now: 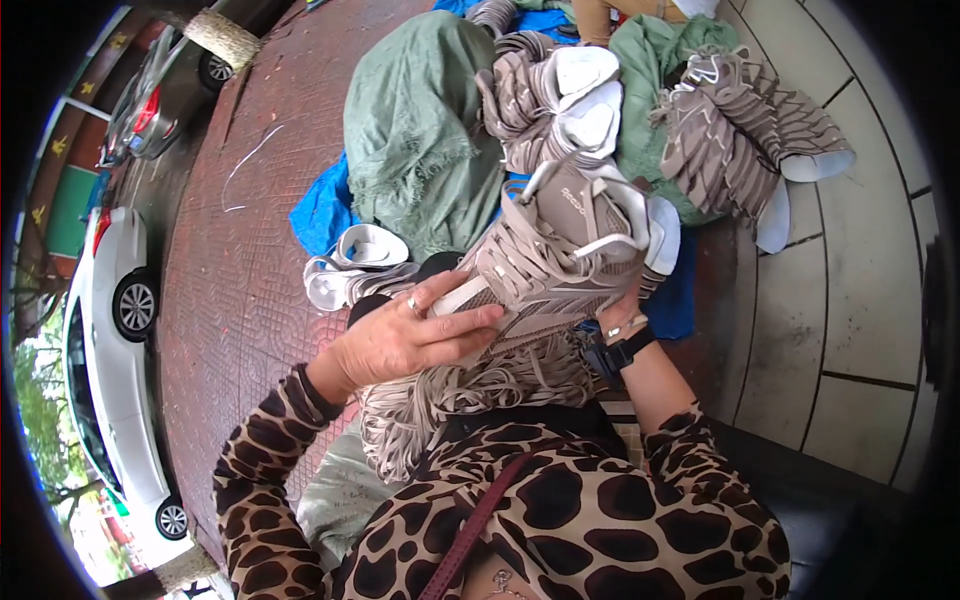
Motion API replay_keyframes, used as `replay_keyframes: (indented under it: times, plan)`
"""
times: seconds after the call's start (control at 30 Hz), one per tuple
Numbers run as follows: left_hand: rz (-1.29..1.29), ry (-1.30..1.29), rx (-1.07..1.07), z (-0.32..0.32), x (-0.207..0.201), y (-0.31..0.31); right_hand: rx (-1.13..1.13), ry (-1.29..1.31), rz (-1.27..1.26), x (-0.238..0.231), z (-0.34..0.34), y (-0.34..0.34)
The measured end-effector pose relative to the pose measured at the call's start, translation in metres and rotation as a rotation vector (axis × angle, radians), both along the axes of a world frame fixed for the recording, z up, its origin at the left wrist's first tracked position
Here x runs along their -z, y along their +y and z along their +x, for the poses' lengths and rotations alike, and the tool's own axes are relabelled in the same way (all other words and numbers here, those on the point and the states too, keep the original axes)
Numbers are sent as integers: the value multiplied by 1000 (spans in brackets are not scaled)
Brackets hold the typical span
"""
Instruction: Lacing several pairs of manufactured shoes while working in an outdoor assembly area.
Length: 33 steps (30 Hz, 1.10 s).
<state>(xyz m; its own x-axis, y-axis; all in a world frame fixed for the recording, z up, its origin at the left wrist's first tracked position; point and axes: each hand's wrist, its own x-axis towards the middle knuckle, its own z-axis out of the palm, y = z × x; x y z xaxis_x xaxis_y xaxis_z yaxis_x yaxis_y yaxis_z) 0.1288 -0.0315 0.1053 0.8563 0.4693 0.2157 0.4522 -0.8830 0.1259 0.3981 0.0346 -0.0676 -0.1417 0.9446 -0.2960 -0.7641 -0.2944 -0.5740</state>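
In front of my chest I hold a beige-grey sneaker upper, laced, with a white-edged collar and a padded tongue. My left hand is closed on its toe end, fingers lying across the mesh and the lowest laces. Behind the heel end, my right hand supports it from below; most of its fingers are hidden. A dark watch and a bracelet circle my right wrist. Below the upper, a thick bundle of loose beige laces lies across my lap. White-lined pieces show just behind the heel.
Nested uppers lie ahead beside a green woven sack. More stacked uppers rest at the right on green cloth. White-lined pieces sit left near blue sheeting. Another person's leg shows at the top; a white car stands left.
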Motion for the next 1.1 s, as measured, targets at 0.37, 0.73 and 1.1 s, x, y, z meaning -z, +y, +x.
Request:
replay_keyframes:
  times: [0.37,0.73,1.1]
  plan:
    - [-8,-24,-887,-96,36,34,-183,-1359,237,56,195,24]
    - [-140,234,-1252,-201,64,-21,-840,-2138,366,215,189,71]
    - [-207,174,-1410,-298,167,19,-1183,-1826,69,215,202,89]
